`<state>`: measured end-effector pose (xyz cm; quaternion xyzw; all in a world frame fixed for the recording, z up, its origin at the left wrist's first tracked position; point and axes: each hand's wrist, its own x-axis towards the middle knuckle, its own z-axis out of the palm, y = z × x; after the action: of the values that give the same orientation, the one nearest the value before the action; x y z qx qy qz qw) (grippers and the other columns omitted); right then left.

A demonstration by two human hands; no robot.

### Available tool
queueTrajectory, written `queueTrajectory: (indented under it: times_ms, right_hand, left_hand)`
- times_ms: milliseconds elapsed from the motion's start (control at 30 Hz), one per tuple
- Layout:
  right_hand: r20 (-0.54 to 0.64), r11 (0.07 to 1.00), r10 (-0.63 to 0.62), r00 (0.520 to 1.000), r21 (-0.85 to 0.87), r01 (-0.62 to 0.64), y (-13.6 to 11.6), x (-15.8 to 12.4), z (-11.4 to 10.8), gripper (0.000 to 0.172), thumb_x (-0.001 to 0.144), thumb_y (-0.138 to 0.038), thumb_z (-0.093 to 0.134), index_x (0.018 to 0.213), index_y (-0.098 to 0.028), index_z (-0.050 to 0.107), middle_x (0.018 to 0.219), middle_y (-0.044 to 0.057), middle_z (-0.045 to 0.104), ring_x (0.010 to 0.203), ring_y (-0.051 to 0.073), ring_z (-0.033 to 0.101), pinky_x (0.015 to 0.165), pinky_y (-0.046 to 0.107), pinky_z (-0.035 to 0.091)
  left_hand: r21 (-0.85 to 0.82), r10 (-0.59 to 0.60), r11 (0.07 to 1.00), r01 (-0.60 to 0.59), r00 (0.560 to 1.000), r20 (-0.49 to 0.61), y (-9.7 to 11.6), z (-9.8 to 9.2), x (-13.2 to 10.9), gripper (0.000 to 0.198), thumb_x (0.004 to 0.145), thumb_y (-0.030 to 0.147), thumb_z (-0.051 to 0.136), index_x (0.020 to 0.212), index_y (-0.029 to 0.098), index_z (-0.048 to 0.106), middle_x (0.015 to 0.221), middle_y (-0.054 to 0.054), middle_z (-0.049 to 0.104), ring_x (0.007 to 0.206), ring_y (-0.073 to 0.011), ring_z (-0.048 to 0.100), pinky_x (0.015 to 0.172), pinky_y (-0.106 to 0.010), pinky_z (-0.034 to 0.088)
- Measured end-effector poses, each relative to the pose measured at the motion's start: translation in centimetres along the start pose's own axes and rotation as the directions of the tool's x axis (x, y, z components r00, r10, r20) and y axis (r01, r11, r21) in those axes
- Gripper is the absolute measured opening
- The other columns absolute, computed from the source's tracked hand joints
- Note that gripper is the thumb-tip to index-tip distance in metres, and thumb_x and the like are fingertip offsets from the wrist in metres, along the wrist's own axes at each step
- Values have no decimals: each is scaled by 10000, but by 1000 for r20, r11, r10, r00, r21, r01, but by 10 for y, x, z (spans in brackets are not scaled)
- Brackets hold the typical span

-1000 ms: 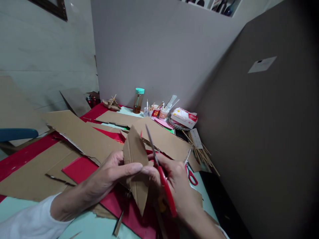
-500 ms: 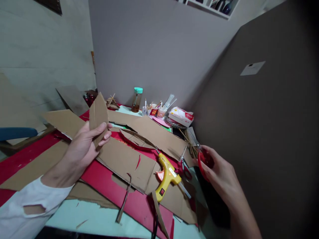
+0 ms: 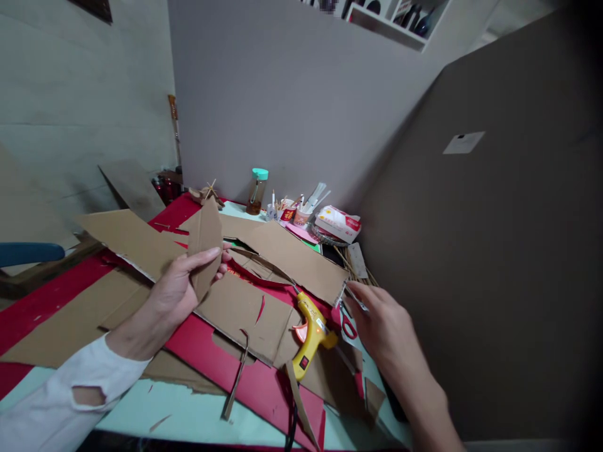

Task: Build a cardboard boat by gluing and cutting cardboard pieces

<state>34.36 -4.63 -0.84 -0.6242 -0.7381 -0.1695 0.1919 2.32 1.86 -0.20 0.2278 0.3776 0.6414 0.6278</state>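
Observation:
My left hand (image 3: 186, 279) is closed on a small cardboard piece (image 3: 206, 235) with a pointed top, thumb on its near face and fingers behind. It holds the piece upright above the cardboard on the table. My right hand (image 3: 384, 326) is closed on scissors, of which a strip of metal blade (image 3: 357, 297) shows by the fingers; the handles are hidden by the hand. Close to its left lie other scissors with red handles (image 3: 348, 326). A yellow hot glue gun (image 3: 308, 342) rests on the cardboard between my hands.
Cardboard sheets (image 3: 245, 320), some with red faces, cover much of the pale table (image 3: 188, 411). At the back stand a bottle (image 3: 257, 194) with a turquoise lid, cups (image 3: 301, 217) of sticks, and a tissue pack (image 3: 338, 224). A dark panel (image 3: 494, 251) rises on the right.
My right hand has moved left and turned, hiding the red scissor handles that showed before. My left hand has shifted slightly right and down with the cardboard piece.

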Motion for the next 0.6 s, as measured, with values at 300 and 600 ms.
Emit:
queueTrajectory:
  times_ms: [300, 600]
  right_hand:
    - [182, 867, -497, 848, 72, 493, -80, 73, 52, 70, 898, -200, 718, 871, -159, 669, 905, 51, 679, 867, 194, 595, 754, 300, 482]
    - [-144, 818, -575, 805, -102, 566, -83, 62, 50, 177, 935, -59, 566, 811, -138, 663, 792, 89, 622, 762, 218, 463, 684, 347, 364]
  left_hand:
    - [-14, -74, 997, 73, 994, -75, 2, -8, 8, 259, 900, 150, 491, 759, 82, 699, 550, -71, 672, 400, -135, 594, 355, -196, 493]
    - [-79, -27, 997, 11, 977, -211, 6, -6, 9, 157, 951, 136, 563, 845, 106, 675, 681, -18, 662, 500, -102, 594, 440, -197, 503]
